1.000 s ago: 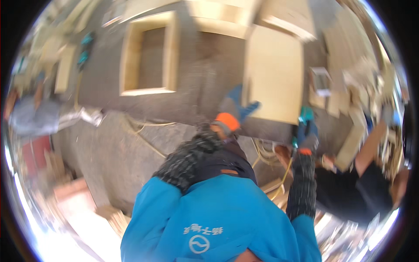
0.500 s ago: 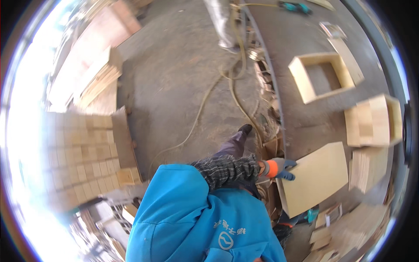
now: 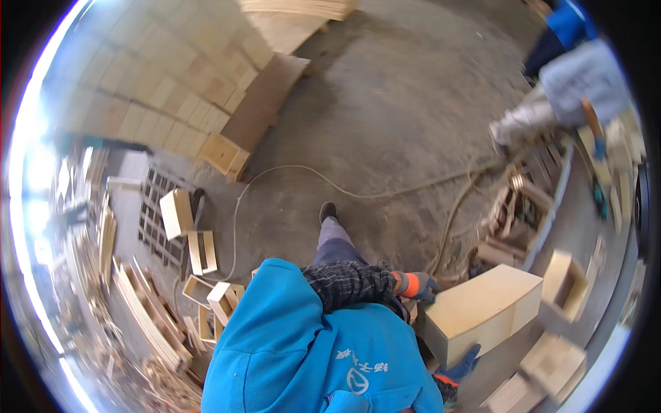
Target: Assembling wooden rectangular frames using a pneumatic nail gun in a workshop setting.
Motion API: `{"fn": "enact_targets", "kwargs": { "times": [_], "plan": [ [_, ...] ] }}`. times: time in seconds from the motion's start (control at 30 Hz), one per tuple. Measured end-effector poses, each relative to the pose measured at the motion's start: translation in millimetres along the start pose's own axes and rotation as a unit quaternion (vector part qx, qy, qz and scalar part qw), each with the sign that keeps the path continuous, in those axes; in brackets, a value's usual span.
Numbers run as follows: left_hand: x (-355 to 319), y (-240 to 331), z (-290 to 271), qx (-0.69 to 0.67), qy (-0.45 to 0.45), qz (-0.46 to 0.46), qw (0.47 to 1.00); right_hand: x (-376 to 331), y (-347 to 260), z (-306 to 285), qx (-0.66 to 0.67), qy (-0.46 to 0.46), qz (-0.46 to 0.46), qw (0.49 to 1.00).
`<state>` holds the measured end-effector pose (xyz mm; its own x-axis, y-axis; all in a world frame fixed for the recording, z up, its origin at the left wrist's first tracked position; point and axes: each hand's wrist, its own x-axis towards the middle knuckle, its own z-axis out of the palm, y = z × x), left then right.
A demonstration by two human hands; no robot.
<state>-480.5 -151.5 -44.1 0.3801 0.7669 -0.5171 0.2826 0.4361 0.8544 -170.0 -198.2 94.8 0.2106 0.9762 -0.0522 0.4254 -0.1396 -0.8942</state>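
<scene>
A pale wooden box (image 3: 485, 296) is held in front of me to the right, a broad flat panel facing up. My left hand (image 3: 418, 286), in a grey-blue glove with an orange cuff, grips its left end near the far corner. Against the near long side is my right hand (image 3: 464, 365), also gloved, with its fingers along the lower part of the box. The box hides some of the fingers of both hands. Just beyond its right end stands an open wooden box frame (image 3: 564, 286) on the bench.
Another wooden box (image 3: 554, 361) sits nearer on the right. A hose (image 3: 358, 195) crosses the floor. Stacked wooden boxes (image 3: 158, 82) rise at the far left, with small drawers (image 3: 206, 299) and a slatted pallet (image 3: 162, 217) to my left. Another person (image 3: 578, 89) works at the far right.
My view has swung to the left, bringing the box stack and pallet further into sight. The box has come along in my hands, and my right hand now shows at its near side.
</scene>
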Motion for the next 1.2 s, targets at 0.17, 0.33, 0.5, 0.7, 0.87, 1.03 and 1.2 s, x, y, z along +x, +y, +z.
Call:
{"fn": "enact_targets", "kwargs": {
  "times": [0.17, 0.33, 0.5, 0.7, 0.87, 1.03, 1.2],
  "plan": [
    [-113.9, -86.1, -135.8, -0.194, 0.094, 0.049, 0.975, 7.7, -98.6, 190.9, 0.061, -0.195, 0.099, 0.974],
    [-278.7, -126.9, -260.6, -0.355, 0.234, 0.065, 0.903, -12.6, -184.3, 425.5, -0.016, -0.426, -0.058, 0.903],
    [-395.3, -179.5, -300.2, -0.388, 0.466, 0.101, 0.789, -112.6, -263.5, 603.5, 0.046, -0.674, 0.016, 0.737],
    [-482.2, -262.3, -307.5, -0.509, 0.654, 0.093, 0.552, -235.3, -339.5, 751.4, -0.047, -0.883, -0.190, 0.425],
    [-509.1, -321.5, -341.0, -0.576, 0.667, 0.235, 0.409, -307.9, -354.5, 854.8, -0.108, -0.899, -0.233, 0.354],
    [-527.0, -371.2, -378.5, -0.640, 0.656, 0.282, 0.283, -353.3, -361.4, 945.9, -0.172, -0.934, -0.205, 0.237],
    [-524.9, -439.7, -409.3, -0.659, 0.636, 0.324, 0.235, -406.4, -342.6, 1019.2, -0.202, -0.922, -0.252, 0.211]
  ]
}}
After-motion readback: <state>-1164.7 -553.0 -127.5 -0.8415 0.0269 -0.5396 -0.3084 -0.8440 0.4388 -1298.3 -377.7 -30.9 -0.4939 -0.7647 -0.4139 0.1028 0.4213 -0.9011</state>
